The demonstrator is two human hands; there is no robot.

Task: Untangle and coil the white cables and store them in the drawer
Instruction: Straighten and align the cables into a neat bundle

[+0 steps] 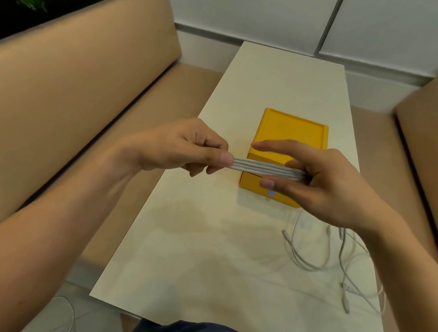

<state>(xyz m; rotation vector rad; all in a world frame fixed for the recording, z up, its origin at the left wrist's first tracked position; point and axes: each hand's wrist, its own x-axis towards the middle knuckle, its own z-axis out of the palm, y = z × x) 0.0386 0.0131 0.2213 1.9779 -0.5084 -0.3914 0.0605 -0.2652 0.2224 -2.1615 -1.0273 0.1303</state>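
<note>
Table (200, 247): cream, between two tan benches (52, 103).
Box (291, 131): yellow, drawer shut.
Coil (265, 169): left hand (175, 148) and right hand (319, 185) pinch its ends.
Loose cables (340, 256): table's right.

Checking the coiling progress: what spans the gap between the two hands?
A folded bundle of white cable, held by left hand and right hand, in the head view.

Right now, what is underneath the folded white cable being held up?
The yellow drawer box on the table; the cable bundle and right hand cover part of its front. Its inside is hidden.
</note>
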